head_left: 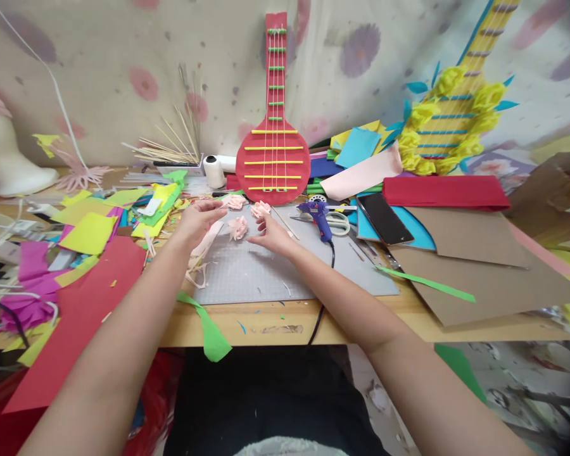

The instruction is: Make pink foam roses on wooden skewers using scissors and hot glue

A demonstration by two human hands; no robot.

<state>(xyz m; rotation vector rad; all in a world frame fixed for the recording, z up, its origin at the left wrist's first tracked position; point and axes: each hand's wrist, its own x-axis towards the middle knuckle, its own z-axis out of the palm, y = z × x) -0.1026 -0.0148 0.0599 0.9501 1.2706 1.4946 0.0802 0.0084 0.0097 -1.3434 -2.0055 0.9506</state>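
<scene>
Three small pale pink paper flowers lie close together at the back of the grey cutting mat (285, 278). My left hand (198, 221) is over the mat's left edge, fingers stretched toward the left flower (235, 201), with nothing visible between them. My right hand (273, 235) has thumb and fingers apart, just in front of the right flower (261, 209). Between my hands sits the nearest flower (238, 228). Pale paper strips (198, 272) lie below my left hand. A blue glue gun (319, 220) rests right of my right hand, its black cord running off the table front.
A red paper lute (273, 155) stands behind the mat; a yellow one (449, 117) with flowers leans at right. Scissors (338, 223), a phone (384, 218) and brown cardboard (484, 272) lie right. Red sheet (95, 297) and coloured scraps cover the left. A green strip (211, 332) overhangs the front edge.
</scene>
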